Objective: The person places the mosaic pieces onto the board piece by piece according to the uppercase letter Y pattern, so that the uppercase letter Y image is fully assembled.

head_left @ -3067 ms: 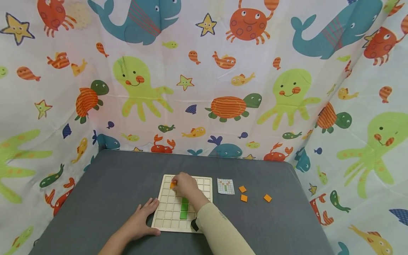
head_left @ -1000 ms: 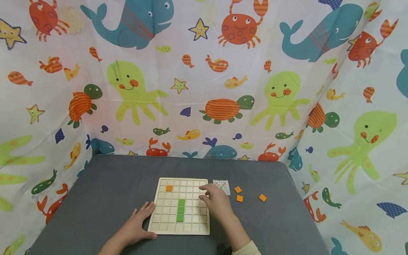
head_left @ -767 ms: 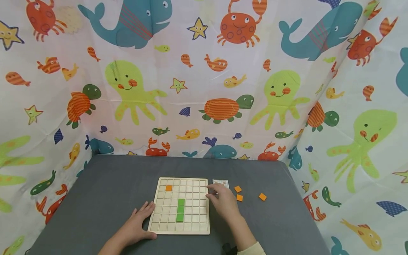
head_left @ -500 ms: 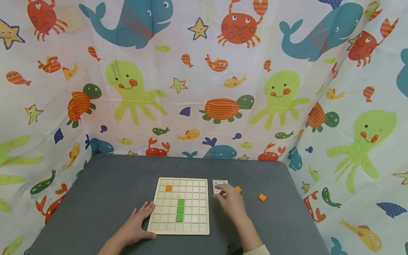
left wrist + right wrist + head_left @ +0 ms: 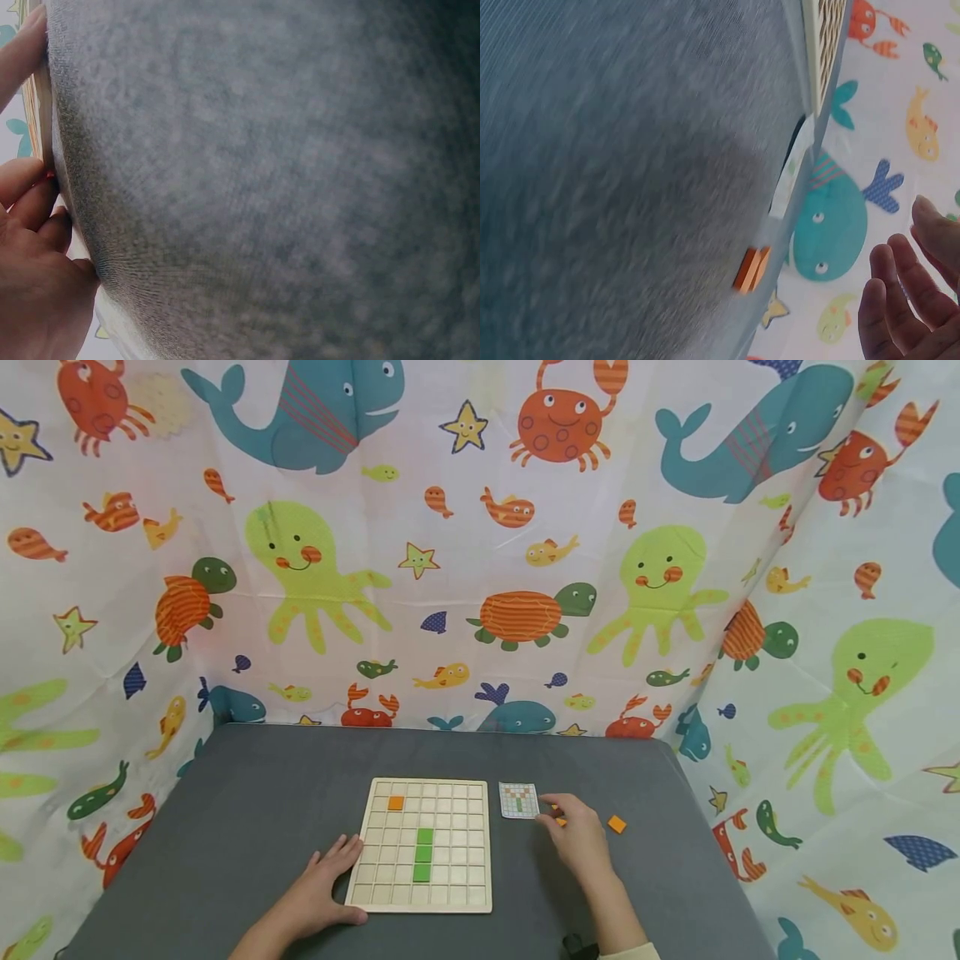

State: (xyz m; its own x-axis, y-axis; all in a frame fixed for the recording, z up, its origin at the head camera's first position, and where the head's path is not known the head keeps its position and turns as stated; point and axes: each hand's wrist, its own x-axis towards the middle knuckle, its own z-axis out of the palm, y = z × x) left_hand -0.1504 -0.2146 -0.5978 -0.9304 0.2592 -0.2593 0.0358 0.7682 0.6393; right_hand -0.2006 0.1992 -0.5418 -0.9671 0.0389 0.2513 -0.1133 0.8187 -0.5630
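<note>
Clock directions are as seen in the head view, twelve at the far edge of the grey table (image 5: 262, 802). The wooden grid board (image 5: 453, 897) lies flat on the table, its compartments facing up. The left hand (image 5: 326, 887) is at the board's eight o'clock, relaxed and spread, fingers against the left edge and thumb at the near corner; it steadies the edge without closing round it. One orange tile (image 5: 395, 803) sits in a compartment toward eleven o'clock of the board. Three green tiles (image 5: 423, 853) form a column from about the centre toward six o'clock. A printed card (image 5: 519, 801) lies apart from the board, at its two o'clock. The right hand (image 5: 581, 839) is at three o'clock of the board, thumb and fingers parted, lightly bent and holding nothing. Loose orange tiles (image 5: 745, 271) lie just beside the card, partly hidden behind this hand in the head view; contact with the fingertips cannot be determined. A single orange square (image 5: 617, 824) lies near the right hand, toward three o'clock. A sea-animal curtain (image 5: 480, 552) stands beyond the table at twelve.
</note>
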